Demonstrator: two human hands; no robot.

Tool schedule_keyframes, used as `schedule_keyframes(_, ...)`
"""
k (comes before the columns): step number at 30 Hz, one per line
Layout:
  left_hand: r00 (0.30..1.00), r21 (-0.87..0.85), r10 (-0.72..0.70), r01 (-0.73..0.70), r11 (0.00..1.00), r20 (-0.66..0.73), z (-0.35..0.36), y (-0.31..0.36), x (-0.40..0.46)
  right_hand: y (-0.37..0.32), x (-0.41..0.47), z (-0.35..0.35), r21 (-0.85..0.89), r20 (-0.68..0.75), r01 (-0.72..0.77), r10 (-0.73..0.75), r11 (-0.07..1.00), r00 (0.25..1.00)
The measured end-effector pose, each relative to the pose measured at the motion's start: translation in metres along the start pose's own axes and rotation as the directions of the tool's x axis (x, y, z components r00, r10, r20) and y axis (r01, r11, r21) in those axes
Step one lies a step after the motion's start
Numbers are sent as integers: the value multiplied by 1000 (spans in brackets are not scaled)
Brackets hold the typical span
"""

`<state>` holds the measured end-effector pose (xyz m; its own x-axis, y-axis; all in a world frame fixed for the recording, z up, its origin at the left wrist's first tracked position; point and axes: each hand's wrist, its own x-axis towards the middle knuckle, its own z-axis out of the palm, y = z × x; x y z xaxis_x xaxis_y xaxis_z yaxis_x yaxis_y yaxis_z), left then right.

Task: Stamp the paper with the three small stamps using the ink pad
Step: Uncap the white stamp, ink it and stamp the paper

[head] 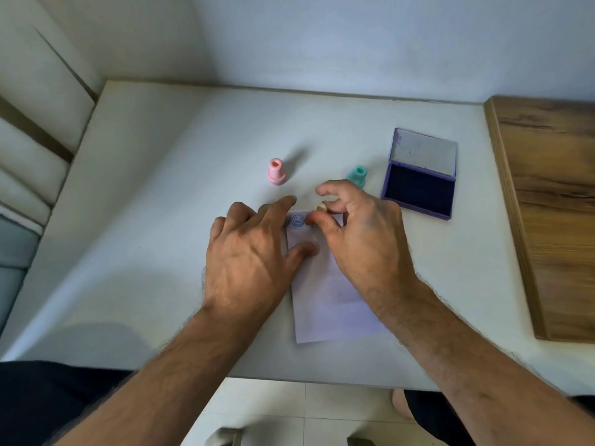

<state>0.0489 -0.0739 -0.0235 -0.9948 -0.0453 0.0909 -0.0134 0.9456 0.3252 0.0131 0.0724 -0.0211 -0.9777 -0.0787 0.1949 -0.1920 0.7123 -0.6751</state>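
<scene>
A white paper lies on the white table, with one round blue print near its top left corner. My left hand rests flat on the paper's left side, fingers spread. My right hand pinches a small yellowish stamp over the paper's top edge, just right of the print. A pink stamp stands upright behind the hands. A teal stamp stands behind my right hand, partly hidden. The purple ink pad lies open at the right, lid up.
A wooden board covers the table's right side. A wall runs behind the table, and a cushioned seat sits to the left. The table's front edge is just below the paper.
</scene>
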Motion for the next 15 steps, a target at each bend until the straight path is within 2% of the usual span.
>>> schedule_keyframes(4, 1000, -12, -4, 4, 1000, 2, -1, 1, -1, -2, 3, -3, 34, -28, -14, 15, 999, 999)
schedule_keyframes(15, 998, -25, -30, 31, 999, 53, -2, 0, 0, -5, 4, -5, 45, 23, -25, 24, 999, 999)
